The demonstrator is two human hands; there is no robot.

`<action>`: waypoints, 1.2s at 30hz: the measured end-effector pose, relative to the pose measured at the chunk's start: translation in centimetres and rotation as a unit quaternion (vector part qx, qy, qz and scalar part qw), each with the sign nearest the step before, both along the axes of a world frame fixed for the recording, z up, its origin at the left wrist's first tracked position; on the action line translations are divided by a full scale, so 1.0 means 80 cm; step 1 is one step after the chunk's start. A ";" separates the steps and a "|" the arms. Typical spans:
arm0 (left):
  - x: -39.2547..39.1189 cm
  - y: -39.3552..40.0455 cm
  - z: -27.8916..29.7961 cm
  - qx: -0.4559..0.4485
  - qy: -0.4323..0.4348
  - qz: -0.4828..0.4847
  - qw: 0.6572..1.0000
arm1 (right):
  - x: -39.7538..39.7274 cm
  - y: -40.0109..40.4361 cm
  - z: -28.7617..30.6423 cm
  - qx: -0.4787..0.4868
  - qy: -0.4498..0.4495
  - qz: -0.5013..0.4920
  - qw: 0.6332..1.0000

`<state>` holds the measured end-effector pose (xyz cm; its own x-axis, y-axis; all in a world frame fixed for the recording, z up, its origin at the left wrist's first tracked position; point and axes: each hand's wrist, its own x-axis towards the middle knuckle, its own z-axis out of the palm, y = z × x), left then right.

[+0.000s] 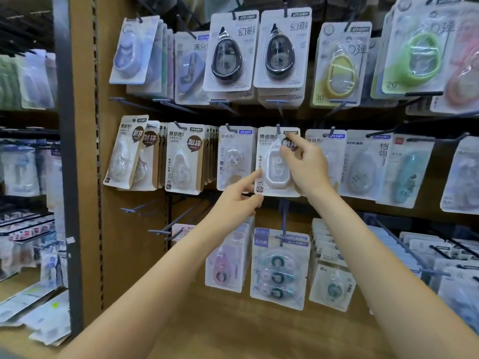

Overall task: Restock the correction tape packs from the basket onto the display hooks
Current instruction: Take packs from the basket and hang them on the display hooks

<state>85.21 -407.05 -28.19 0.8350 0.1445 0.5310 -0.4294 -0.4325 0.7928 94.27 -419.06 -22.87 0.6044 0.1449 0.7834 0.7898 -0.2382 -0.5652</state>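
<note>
Both hands are on one correction tape pack (277,161) at the middle row of the pegboard display (85,151), right hand (304,164) pinching its upper edge by the hang hole, left hand (237,200) pinching the bottom corner with the forefinger laid along the side. It sits right at the display hook (279,128); whether it's threaded, I can't tell. Looks light, with a stiff card that bends and a slick blister bubble, so the card edges are the place to hold. No basket in view.
</note>
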 end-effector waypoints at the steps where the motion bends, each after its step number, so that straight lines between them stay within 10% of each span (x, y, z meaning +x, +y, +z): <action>1: 0.003 0.002 0.000 0.013 0.015 0.000 1.000 | 0.003 0.002 0.003 -0.014 0.004 -0.011 1.000; 12: -0.016 0.042 -0.039 0.035 0.011 0.099 0.994 | -0.023 0.013 -0.027 -0.340 -0.033 -0.283 0.896; 20: -0.164 0.141 -0.205 -0.029 -0.050 0.290 0.955 | -0.149 0.117 -0.180 -0.320 -0.148 0.095 0.931; 29: -0.434 0.233 -0.551 -0.093 0.329 0.528 0.777 | -0.240 0.299 -0.549 -0.726 -0.018 0.327 0.605; 32: -0.489 0.230 -0.622 -0.079 0.421 0.543 0.722 | -0.251 0.320 -0.622 -0.765 -0.007 0.332 0.552; 36: -0.498 0.207 -0.682 0.031 0.676 0.323 0.662 | -0.257 0.344 -0.669 -0.776 -0.018 0.363 0.516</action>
